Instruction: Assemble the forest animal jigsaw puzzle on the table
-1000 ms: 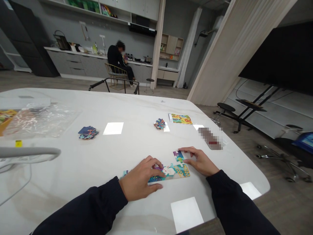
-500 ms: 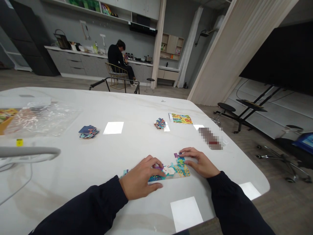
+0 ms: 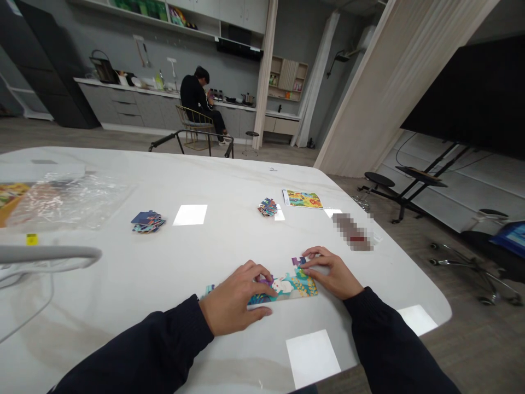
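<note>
One open left hand [image 3: 235, 301] of mine presses the crosswise strip [image 3: 284, 285], while my right hand [image 3: 338, 276], nearer its right end, pinches the far-edge piece [image 3: 298, 261].

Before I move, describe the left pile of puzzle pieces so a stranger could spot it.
On the white table, find the clear plastic on the left. Just right of it lies the left pile of puzzle pieces. Unlike the smaller-looking pile beside the picture card, it has a mostly dark blue piece on top.
</note>
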Action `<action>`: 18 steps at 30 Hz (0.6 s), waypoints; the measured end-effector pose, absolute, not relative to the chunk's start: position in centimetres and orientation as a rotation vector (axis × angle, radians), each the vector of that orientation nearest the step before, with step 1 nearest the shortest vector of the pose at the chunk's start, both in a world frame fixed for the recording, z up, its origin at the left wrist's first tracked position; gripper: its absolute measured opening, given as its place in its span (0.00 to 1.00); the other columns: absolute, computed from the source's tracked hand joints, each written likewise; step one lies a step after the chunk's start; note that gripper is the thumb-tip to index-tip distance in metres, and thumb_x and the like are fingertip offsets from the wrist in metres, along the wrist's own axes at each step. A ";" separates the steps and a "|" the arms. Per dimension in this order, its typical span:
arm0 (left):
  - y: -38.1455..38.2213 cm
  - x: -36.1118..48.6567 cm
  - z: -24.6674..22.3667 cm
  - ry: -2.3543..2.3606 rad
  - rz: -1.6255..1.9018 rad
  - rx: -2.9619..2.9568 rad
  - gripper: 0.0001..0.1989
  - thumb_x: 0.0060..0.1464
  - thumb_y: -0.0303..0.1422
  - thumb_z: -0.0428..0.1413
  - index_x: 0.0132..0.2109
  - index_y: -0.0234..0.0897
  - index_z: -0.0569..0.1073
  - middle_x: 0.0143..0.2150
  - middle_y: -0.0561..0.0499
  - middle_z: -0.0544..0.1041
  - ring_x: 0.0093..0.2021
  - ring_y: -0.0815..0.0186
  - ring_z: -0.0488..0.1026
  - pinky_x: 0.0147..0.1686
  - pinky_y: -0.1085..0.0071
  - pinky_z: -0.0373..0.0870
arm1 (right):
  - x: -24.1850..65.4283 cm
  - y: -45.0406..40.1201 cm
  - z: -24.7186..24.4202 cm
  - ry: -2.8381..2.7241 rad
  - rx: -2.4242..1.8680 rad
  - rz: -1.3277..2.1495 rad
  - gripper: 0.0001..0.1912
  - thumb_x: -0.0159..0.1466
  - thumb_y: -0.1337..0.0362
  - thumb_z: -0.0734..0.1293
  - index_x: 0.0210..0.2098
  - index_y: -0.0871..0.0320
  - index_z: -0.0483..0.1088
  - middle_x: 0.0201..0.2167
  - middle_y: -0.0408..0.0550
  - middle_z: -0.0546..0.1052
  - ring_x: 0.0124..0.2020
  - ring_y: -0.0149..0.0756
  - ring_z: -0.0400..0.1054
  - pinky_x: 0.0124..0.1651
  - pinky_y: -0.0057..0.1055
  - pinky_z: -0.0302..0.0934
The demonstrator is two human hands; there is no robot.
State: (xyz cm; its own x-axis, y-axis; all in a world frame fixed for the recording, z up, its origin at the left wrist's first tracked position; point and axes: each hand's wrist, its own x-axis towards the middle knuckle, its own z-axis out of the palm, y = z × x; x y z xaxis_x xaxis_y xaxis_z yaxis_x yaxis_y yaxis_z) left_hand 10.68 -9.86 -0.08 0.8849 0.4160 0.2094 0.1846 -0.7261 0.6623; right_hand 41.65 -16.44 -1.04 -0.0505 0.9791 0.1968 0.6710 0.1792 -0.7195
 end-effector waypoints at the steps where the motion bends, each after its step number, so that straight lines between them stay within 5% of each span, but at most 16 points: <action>1: -9.9 10.7 -0.1 0.430 0.456 2.385 0.15 0.56 0.35 0.66 0.51 0.46 0.81 0.55 0.46 0.74 0.55 0.55 0.68 0.58 0.57 0.68 | 41.6 -16.4 -1.1 -1.783 -1.560 0.585 0.07 0.63 0.57 0.73 0.37 0.49 0.84 0.48 0.51 0.77 0.48 0.44 0.72 0.55 0.43 0.66; 5: -9.8 10.7 -0.1 0.429 0.459 2.386 0.15 0.55 0.35 0.67 0.50 0.45 0.81 0.55 0.46 0.74 0.55 0.55 0.68 0.58 0.57 0.69 | 41.5 -16.3 -1.1 -1.717 -1.613 0.578 0.11 0.64 0.56 0.72 0.43 0.51 0.83 0.47 0.51 0.79 0.48 0.44 0.72 0.51 0.40 0.66; 9: -9.8 10.7 -0.1 0.415 0.468 2.396 0.15 0.55 0.35 0.67 0.50 0.45 0.81 0.54 0.46 0.74 0.55 0.55 0.68 0.57 0.57 0.69 | 42.3 -15.1 -1.1 -1.580 -1.693 0.612 0.16 0.66 0.54 0.68 0.47 0.55 0.80 0.39 0.50 0.81 0.38 0.39 0.71 0.41 0.36 0.66; 14: -9.8 10.6 -0.1 0.435 0.483 2.425 0.13 0.57 0.33 0.64 0.50 0.45 0.80 0.53 0.45 0.73 0.54 0.56 0.68 0.57 0.57 0.69 | 43.3 -11.5 -0.8 -1.417 -1.748 0.877 0.15 0.53 0.57 0.75 0.37 0.60 0.80 0.25 0.44 0.76 0.25 0.32 0.68 0.26 0.27 0.63; 18: -9.9 10.6 -0.1 0.456 0.499 2.422 0.13 0.59 0.29 0.60 0.50 0.45 0.80 0.52 0.45 0.74 0.52 0.57 0.69 0.56 0.58 0.70 | 43.2 -9.0 -1.6 -1.231 -1.820 0.764 0.15 0.59 0.53 0.70 0.35 0.60 0.76 0.20 0.42 0.73 0.12 0.27 0.60 0.11 0.24 0.50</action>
